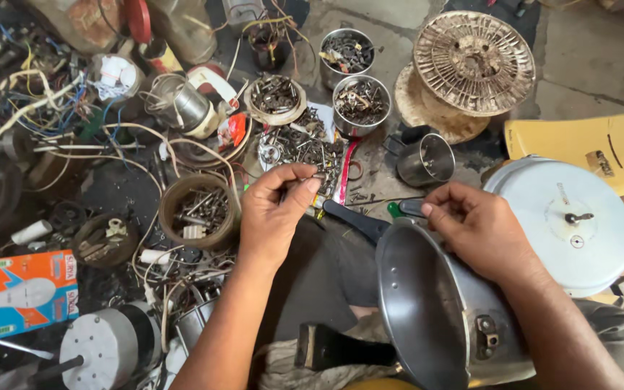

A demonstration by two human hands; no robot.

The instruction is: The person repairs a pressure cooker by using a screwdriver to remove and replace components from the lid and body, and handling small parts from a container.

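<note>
The dull grey metal pressure cooker body (pixel 435 318) lies tilted on its side in the person's lap. Above its rim, the right hand (pixel 482 231) pinches a black-and-green screwdriver (pixel 399 209), grip closed. Up-left of the cooker, the left hand (pixel 276 209) pinches a small screw (pixel 318 175) over a heap of loose hardware (pixel 305 148)

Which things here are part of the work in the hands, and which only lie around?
In hand:
left hand, pinching a small metal part
right hand, on the pressure cooker
pile of screws near the left fingers

Lying about:
round cooker lid
two tins of hardware
old fan guard
bulb box
tangled wires
</note>
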